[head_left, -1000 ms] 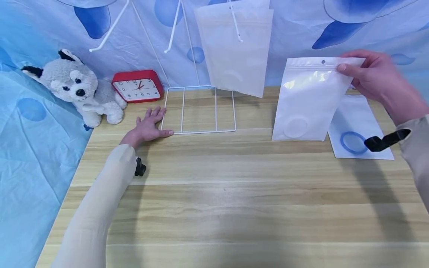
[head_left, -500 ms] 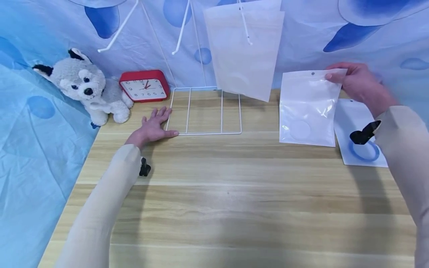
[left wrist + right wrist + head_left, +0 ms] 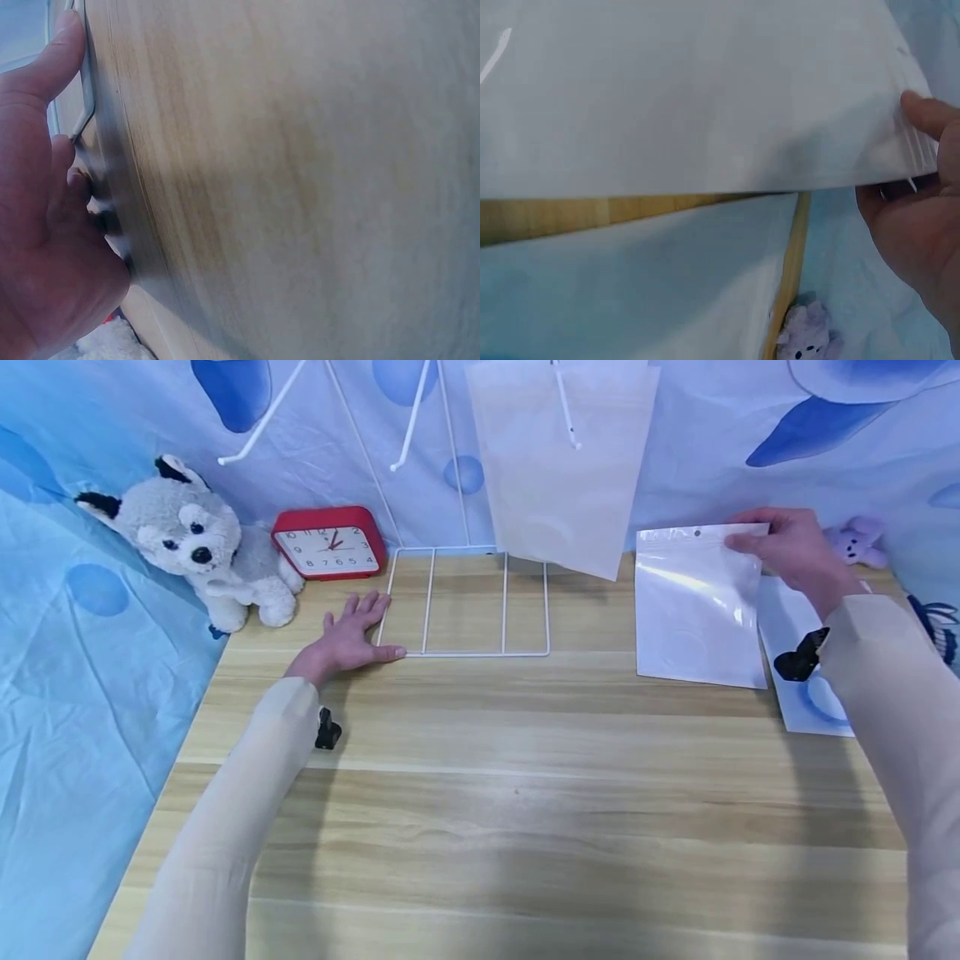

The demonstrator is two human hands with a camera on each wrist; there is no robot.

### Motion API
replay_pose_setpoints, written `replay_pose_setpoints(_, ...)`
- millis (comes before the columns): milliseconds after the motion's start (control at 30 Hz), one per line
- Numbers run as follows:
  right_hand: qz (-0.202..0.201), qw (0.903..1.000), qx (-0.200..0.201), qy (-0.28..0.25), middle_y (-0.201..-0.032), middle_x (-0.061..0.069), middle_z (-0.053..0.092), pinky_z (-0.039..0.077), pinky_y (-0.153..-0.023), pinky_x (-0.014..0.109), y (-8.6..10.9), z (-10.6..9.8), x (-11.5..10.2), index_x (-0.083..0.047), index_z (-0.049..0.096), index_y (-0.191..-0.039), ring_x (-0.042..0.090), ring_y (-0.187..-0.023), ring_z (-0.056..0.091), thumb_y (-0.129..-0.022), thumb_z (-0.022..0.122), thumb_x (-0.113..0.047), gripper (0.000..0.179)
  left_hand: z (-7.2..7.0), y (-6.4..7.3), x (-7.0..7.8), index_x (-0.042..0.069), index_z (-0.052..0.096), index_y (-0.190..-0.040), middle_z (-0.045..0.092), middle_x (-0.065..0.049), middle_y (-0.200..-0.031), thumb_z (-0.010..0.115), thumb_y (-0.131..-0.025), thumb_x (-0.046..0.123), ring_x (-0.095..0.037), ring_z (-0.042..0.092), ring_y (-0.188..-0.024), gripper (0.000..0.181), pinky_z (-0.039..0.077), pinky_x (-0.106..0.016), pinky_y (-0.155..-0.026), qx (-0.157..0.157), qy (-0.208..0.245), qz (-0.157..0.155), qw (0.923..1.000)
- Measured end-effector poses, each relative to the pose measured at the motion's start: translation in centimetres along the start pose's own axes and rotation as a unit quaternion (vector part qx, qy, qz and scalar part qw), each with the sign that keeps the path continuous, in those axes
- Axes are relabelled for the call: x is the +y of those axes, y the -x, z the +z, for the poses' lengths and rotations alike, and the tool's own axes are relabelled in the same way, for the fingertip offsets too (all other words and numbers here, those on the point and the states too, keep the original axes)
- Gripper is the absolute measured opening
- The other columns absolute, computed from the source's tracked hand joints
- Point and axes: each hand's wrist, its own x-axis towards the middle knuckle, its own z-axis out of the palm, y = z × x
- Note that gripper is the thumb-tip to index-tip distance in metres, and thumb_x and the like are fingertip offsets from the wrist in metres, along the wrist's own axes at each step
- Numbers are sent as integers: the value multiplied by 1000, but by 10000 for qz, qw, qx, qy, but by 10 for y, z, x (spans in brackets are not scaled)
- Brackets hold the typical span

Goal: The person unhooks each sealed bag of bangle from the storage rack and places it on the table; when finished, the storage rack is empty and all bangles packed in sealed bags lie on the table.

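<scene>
My right hand (image 3: 795, 556) pinches the top right corner of a white zip bag (image 3: 697, 618) between thumb and fingers. The bag has a hang hole in its top strip, and its lower end is at the tabletop. Partly beneath my right arm lies a second white bag (image 3: 791, 685) with a blue ring in it. In the right wrist view, thumb and fingers lie on either side of the held bag (image 3: 705, 97). With fingers spread, my left hand (image 3: 348, 639) rests at the left corner of a white wire rack's base (image 3: 480, 655); its thumb (image 3: 64, 56) touches the wire.
White bags (image 3: 562, 468) hang on the rack's right hook (image 3: 566, 410); two more hooks stick out leftward. A plush husky (image 3: 198, 543) and a red clock (image 3: 330, 543) stand back left. A purple plush toy (image 3: 858, 541) sits back right. Patterned blue cloth (image 3: 697, 410) hangs behind.
My right hand has lowered the held bag toward the tabletop, so it now lies flatter. My left hand stays at the rack's corner. The head view has shifted slightly.
</scene>
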Motion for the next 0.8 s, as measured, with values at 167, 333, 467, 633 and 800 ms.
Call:
replay_pose_setpoints(167,-43,9959,336,839,-148,1,46,43,-92,39,-3,12,-4,-26,59,-142,24,-126,38,-97,66,-35,46,-2,1,1,16,3,-162,-8,-11,-167,65,-91,56,-37,-17,-149,103,-14,-68,-109,2,3,15,10000)
replay_pose_setpoints(333,-233,9887,395,1430,-161,11,29,29,-112,54,-7,24,-4,-15,55,-145,31,-148,19,-103,56,-27,44,-2,2,2,15,4,-162,-7,-11,-167,65,-91,55,-38,-15,-149,102,-13,-68,-109,6,-14,45,10000)
replay_pose_setpoints(467,-241,9877,246,1526,-163,15,22,26,-113,58,-10,29,-4,-11,51,-147,36,-149,14,-105,51,-25,44,-2,2,2,15,4,-162,-8,-11,-167,65,-91,55,-38,-15,-149,102,-12,-68,-109,5,-28,43,10000)
replay_pose_setpoints(633,-333,9844,147,1723,-161,20,24,29,-111,58,-12,34,-3,-7,49,-148,39,-147,17,-105,48,-17,43,-2,2,2,15,4,-162,-7,-11,-167,65,-91,56,-38,-15,-149,101,-13,-68,-109,6,-10,51,10000)
replay_pose_setpoints(800,-550,9756,64,2125,-153,28,32,42,-94,54,-15,37,0,-4,50,-145,43,-131,32,-104,48,-10,42,0,2,1,15,4,-162,-7,-12,-167,65,-91,56,-38,-16,-149,102,-13,-68,-109,37,0,72,10000)
